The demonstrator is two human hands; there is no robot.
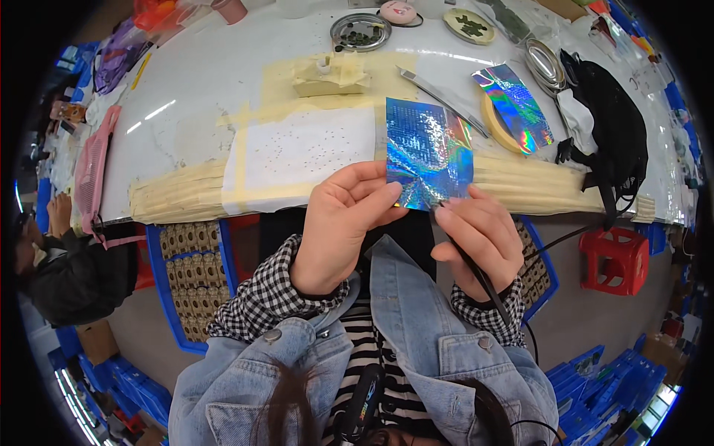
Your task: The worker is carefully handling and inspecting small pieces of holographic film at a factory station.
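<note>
My left hand (338,223) pinches the lower left edge of a shiny blue holographic sheet (428,149) between thumb and fingers. The sheet is raised above the near edge of the table, and small marks cover its face. At its lower right corner is my right hand (483,241), fingers curled around a slim black tool (476,271). The tool's upper end meets the sheet's bottom edge; its exact kind is hard to make out. Behind my left hand, a white paper sheet (297,152) with rows of tiny dark specks lies taped to the table.
Beyond the paper stands a tape-covered block (327,76). A craft knife (442,100), a tape roll (500,123) and another holographic piece (520,104) lie to the right. Farther back are a metal dish (361,32) and a black bag (613,134). Another person (82,275) sits left.
</note>
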